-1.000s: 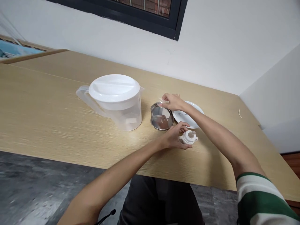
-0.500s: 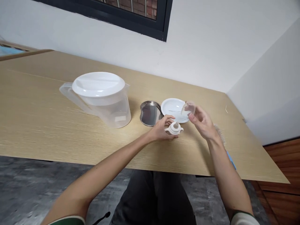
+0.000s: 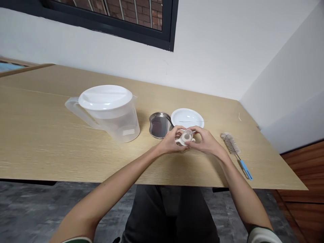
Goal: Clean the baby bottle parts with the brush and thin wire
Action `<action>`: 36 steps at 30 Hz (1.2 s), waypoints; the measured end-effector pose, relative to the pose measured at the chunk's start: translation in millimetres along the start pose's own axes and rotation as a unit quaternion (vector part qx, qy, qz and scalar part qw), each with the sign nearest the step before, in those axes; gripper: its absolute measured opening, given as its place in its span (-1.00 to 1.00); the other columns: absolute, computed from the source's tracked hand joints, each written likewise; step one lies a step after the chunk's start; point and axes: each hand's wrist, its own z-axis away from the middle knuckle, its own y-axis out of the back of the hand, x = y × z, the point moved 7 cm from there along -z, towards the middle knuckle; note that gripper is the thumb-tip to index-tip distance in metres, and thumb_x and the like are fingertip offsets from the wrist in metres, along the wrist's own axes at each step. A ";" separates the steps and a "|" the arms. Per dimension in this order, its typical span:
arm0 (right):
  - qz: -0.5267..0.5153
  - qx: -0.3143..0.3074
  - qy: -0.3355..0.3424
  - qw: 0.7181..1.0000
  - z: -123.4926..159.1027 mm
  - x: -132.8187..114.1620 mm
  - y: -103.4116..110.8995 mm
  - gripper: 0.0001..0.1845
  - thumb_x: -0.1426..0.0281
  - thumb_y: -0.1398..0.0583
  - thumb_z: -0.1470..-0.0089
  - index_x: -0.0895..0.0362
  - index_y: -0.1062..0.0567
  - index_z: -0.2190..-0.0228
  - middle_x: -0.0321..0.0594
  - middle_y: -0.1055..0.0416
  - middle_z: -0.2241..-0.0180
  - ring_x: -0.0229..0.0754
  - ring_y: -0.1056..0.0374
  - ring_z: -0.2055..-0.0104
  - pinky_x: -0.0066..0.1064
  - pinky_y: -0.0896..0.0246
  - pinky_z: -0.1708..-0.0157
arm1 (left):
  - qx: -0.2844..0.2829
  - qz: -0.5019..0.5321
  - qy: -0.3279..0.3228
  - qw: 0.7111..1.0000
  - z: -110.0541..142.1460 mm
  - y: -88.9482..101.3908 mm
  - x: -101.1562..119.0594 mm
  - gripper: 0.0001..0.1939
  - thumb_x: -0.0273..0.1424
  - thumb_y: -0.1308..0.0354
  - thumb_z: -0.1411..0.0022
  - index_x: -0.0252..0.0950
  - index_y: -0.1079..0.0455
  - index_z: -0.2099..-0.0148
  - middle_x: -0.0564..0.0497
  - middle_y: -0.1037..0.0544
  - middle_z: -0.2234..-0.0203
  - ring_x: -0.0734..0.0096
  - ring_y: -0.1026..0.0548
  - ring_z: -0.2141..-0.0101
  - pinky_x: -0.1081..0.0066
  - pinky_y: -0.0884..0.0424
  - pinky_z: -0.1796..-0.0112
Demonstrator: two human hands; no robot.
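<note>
My left hand (image 3: 170, 141) is closed around a white baby bottle (image 3: 179, 141) with side handles. From the right, the fingers of my right hand (image 3: 204, 140) grip a clear domed cap (image 3: 188, 134), which sits over the bottle's nipple end. Both hands meet just above the table, in front of a white oval dish (image 3: 188, 114) and a shiny metal kidney-shaped tray (image 3: 159, 126). Most of the bottle's body is hidden by my fingers.
A large translucent pitcher (image 3: 118, 125) with a white lid stands to the left. On the right lies a bottle brush (image 3: 231, 144) with a blue handle. A thin wire lies across the dish, and a small bent pale piece (image 3: 239, 116) rests farther right.
My right hand has moved left and down, bringing the clear cap from beside the dish onto the bottle top. The bottle brush now shows in full.
</note>
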 end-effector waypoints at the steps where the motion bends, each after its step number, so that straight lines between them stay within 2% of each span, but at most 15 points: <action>1: -0.002 0.001 0.002 1.000 0.8 0.9 -0.7 -0.57 0.34 -0.36 0.00 0.05 -0.48 0.05 -0.20 -0.53 0.07 -0.09 -0.45 0.03 -0.22 -0.34 -0.01 | -0.001 -0.003 0.003 1.000 0.0 0.1 -0.1 -0.22 -0.38 -0.44 0.12 -0.24 -0.17 -0.12 -0.09 -0.60 0.13 0.18 -0.60 0.09 0.18 -0.51 0.04; 8: -0.080 0.026 -0.016 0.996 5.9 15.7 -7.4 -0.50 0.28 -0.39 0.00 0.05 -0.49 0.01 -0.18 -0.54 0.04 -0.09 -0.47 -0.01 -0.18 -0.34 -0.08 | -0.012 -0.022 -0.008 1.000 -0.9 -0.2 2.7 -0.24 -0.36 -0.44 0.09 -0.25 -0.18 -0.13 -0.07 -0.59 0.17 0.24 -0.61 0.16 0.27 -0.52 0.11; 13: -0.103 0.040 -0.011 0.994 8.3 17.4 -11.6 -0.48 0.26 -0.39 0.00 0.07 -0.48 0.00 -0.15 -0.55 0.04 -0.06 -0.47 -0.02 -0.15 -0.34 -0.09 | 0.005 -0.075 -0.089 0.993 2.2 2.9 10.4 -0.07 -0.42 -0.38 0.01 -0.24 -0.04 -0.35 -0.01 -0.56 0.22 0.36 -0.60 0.24 0.38 -0.51 0.17; 18: -0.129 0.054 -0.007 0.990 9.3 15.3 -13.0 -0.46 0.22 -0.39 0.00 0.08 -0.48 -0.02 -0.11 -0.54 0.02 -0.06 -0.47 -0.03 -0.15 -0.35 -0.10 | -0.028 -0.117 -0.152 0.981 4.6 0.9 12.5 -0.14 -0.40 -0.34 -0.10 -0.21 -0.06 -0.39 -0.15 -0.56 0.02 0.29 -0.60 0.13 0.35 -0.50 0.12; 21: -0.132 0.057 -0.019 0.989 8.9 15.4 -13.0 -0.45 0.22 -0.39 0.01 0.09 -0.48 -0.01 -0.11 -0.55 0.04 -0.06 -0.49 0.01 -0.15 -0.37 -0.08 | -0.028 -0.126 -0.151 0.980 4.6 1.6 10.8 -0.15 -0.38 -0.35 -0.10 -0.22 -0.08 -0.38 -0.19 -0.53 -0.04 0.24 -0.59 0.07 0.32 -0.50 0.08; 26: -0.135 0.055 -0.021 0.989 7.8 16.3 -14.0 -0.47 0.25 -0.39 0.02 0.09 -0.49 0.00 -0.14 -0.56 0.07 -0.08 -0.50 0.05 -0.19 -0.40 -0.03 | -0.029 -0.122 -0.116 0.985 4.0 2.0 7.1 -0.10 -0.36 -0.35 -0.10 -0.23 -0.02 -0.40 -0.14 -0.58 0.05 0.28 -0.62 0.16 0.36 -0.52 0.15; 32: -0.133 0.047 -0.016 0.990 6.4 14.9 -14.2 -0.47 0.27 -0.36 0.00 0.09 -0.48 -0.03 -0.16 -0.56 0.06 -0.12 -0.50 0.08 -0.25 -0.43 0.03 | -0.033 -0.147 -0.132 0.980 5.0 4.4 11.4 -0.19 -0.34 -0.34 -0.11 -0.24 -0.12 -0.36 -0.21 -0.51 -0.10 0.17 -0.57 0.00 0.26 -0.50 0.00; 36: -0.130 0.043 -0.012 0.991 5.3 13.8 -13.5 -0.48 0.25 -0.36 0.01 0.09 -0.49 -0.01 -0.18 -0.56 0.07 -0.11 -0.50 0.08 -0.24 -0.43 0.03 | -0.033 -0.156 -0.128 0.979 4.7 6.4 8.5 -0.25 -0.30 -0.33 -0.13 -0.24 -0.17 -0.32 -0.20 -0.50 -0.12 0.17 -0.56 -0.02 0.23 -0.49 -0.04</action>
